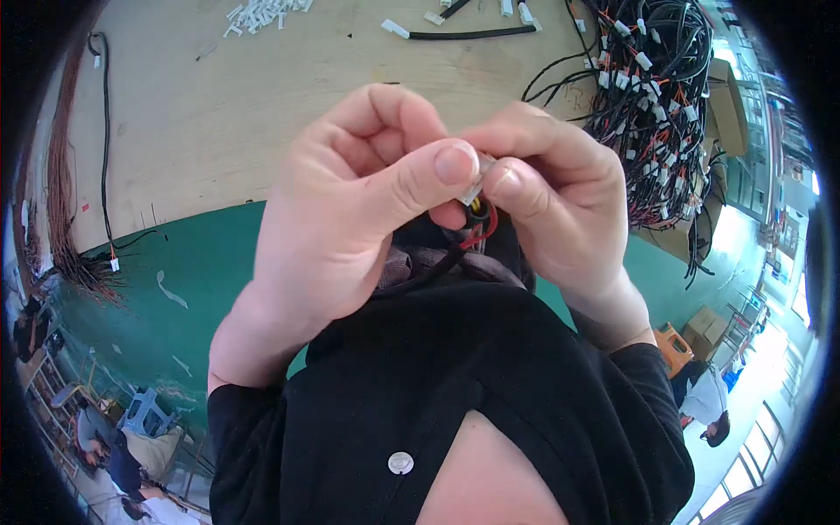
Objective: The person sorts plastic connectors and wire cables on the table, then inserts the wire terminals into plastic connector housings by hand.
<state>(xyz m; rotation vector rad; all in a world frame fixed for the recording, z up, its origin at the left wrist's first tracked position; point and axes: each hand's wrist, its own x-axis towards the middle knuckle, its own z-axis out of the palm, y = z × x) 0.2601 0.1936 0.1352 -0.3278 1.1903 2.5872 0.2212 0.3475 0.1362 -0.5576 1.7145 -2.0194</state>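
Observation:
Between both hands, at the middle of the view, is a small whitish connector [473,192] on the end of a black-sleeved cable [444,265]. Red and yellow wires [481,229] come out of the sleeve just below the connector. My left hand [350,192] is closed, its thumb pressed on the connector's left side. From the other side my right hand [560,188] pinches the connector's upper right part between thumb and forefinger. The fingertips cover most of the connector, so its far end is hidden. The cable runs down toward my lap.
On the wooden table [210,131], a pile of small white connectors [262,15] lies at the far left. Black sleeved pieces [472,35] lie at the back. A large heap of black cables [656,114] fills the right side; brown wires [61,166] hang at left. Other people sit farther off.

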